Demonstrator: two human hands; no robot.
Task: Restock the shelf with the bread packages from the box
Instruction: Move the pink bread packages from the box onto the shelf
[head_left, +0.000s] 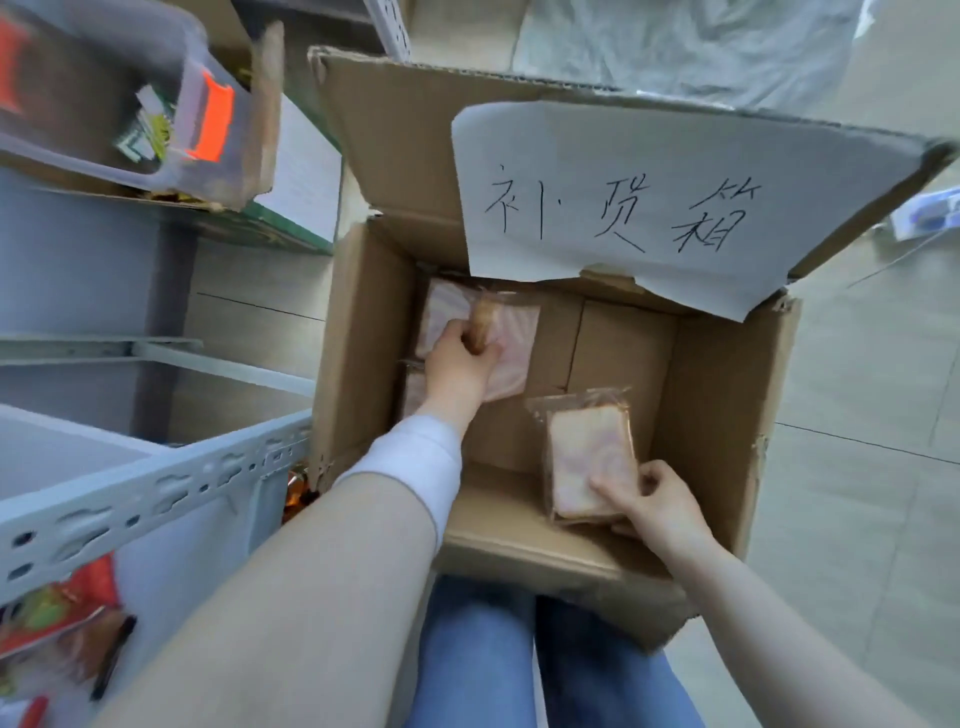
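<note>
Both hands are down in the open cardboard box (717, 395) (a handwritten paper label (623, 197) hangs off its flap). The left hand (457, 364) curls round one bread package (482, 319) above other packages (511, 358) at the far left. The right hand (662, 501) pinches a second package (589, 457) near the front. The grey shelf (130, 483) stands just left.

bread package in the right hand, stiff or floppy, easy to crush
Probably light: the right hand holds the bread package by one edge. Likely soft and crushable, being sliced bread. Its clear wrap may be slippery.
</note>
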